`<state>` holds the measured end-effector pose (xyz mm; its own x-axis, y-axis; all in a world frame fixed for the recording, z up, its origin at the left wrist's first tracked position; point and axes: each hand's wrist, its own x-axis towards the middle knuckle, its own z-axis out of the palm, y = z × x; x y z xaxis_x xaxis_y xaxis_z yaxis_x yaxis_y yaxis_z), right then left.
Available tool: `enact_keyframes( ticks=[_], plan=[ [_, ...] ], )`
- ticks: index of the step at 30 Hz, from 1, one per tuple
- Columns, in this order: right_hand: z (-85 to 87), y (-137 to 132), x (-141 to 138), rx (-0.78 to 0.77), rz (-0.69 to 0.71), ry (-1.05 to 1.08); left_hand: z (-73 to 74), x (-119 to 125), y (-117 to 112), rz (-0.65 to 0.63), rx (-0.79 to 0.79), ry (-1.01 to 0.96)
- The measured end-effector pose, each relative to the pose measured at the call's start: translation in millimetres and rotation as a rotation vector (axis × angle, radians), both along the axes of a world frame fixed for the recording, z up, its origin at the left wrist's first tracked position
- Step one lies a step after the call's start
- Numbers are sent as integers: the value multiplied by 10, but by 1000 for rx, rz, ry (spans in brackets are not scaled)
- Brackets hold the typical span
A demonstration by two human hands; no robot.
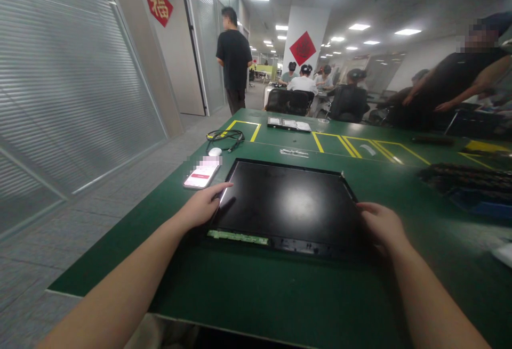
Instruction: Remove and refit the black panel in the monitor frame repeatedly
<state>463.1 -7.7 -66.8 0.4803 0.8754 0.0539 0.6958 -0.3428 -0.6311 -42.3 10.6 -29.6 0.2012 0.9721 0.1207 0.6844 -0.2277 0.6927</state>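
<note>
A black flat display panel (286, 202) lies face up on the green table (280, 295), with a thin green circuit strip (238, 237) along its near edge. My left hand (204, 205) rests on the panel's left edge, fingers stretched out along it. My right hand (382, 224) grips the panel's right near corner, fingers curled over the edge.
A phone (201, 176) with a lit screen lies left of the panel, a white mouse (215, 152) and black cable (226, 137) beyond it. Yellow tape lines mark the table. Dark trays (466, 178) sit at right. Several people sit or stand at the back.
</note>
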Motion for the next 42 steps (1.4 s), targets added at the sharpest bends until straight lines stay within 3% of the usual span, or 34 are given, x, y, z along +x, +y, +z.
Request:
enact_keyframes(
  ticks=[6, 13, 27, 42],
  plan=[
    [-40, 43, 51, 1, 19, -20, 83, 103, -16, 107, -179, -676],
    [52, 43, -16, -102, 20, -93, 200, 212, -78, 311, -305, -967],
    [51, 29, -46, -109, 29, -91, 180, 274, -61, 369, -404, -1133],
    [16, 37, -27, -87, 33, -78, 245, 280, -121, 295, -506, -1039]
  ],
)
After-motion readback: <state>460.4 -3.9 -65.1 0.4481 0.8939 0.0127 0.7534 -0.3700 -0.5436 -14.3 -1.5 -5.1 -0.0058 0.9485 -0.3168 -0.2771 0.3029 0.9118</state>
